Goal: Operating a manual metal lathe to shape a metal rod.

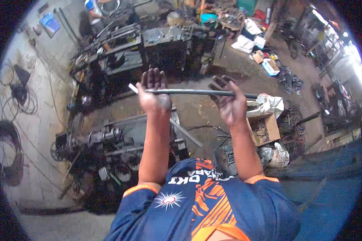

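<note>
A long, thin dark rod (pixel 193 92) lies nearly level across both my upturned palms. My left hand (pixel 155 94) carries its left end, with the thumb beside it and the fingers stretched away from me. Farther along, my right hand (pixel 231 104) supports the rod with its thumb over it and its fingers spread. Both palms look blackened. A pale, straight bar (pixel 187 133) slants behind my left wrist; a light tip past my left thumb lines up with it. Whether that bar touches my hand, I cannot tell.
Below my left forearm is a lathe-like machine (pixel 104 138). An open cardboard box (pixel 265 128) of small pieces and a white sack (pixel 270 103) stand by my right forearm. A cluttered workbench (pixel 167 35) spans the back, with a person (pixel 94 14) at the far left.
</note>
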A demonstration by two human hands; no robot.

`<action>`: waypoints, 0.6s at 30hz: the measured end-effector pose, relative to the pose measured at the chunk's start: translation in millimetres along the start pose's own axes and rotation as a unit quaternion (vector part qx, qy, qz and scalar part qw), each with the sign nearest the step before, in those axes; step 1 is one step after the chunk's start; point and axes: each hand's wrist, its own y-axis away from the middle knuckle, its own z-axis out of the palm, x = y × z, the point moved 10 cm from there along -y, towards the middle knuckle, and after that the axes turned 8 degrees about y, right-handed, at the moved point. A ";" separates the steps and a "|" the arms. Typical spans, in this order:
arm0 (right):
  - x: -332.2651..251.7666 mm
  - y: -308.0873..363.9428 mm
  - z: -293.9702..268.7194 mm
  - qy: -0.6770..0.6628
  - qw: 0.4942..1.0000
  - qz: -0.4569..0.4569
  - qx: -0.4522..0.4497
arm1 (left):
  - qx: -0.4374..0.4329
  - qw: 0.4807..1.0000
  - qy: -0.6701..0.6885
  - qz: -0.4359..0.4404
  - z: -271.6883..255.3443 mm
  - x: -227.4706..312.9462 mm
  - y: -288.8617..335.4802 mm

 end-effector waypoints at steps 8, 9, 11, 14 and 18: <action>94.6 29.3 -107.5 0.063 0.967 0.120 0.214 | -0.018 0.966 -0.223 -0.126 -141.7 103.1 -14.3; 98.7 32.0 -119.2 0.050 0.965 0.120 0.226 | 0.011 0.965 -0.229 -0.125 -165.9 118.3 -15.3; 111.1 40.6 -149.5 0.048 0.944 0.148 0.291 | 0.136 0.950 -0.277 -0.048 -220.8 160.0 -11.1; 126.7 40.4 -175.4 0.035 0.936 0.139 0.320 | 0.166 0.923 -0.344 -0.053 -260.0 170.1 -8.0; 150.3 38.6 -197.9 0.043 0.926 0.168 0.336 | 0.165 0.880 -0.434 -0.104 -290.0 143.9 -17.7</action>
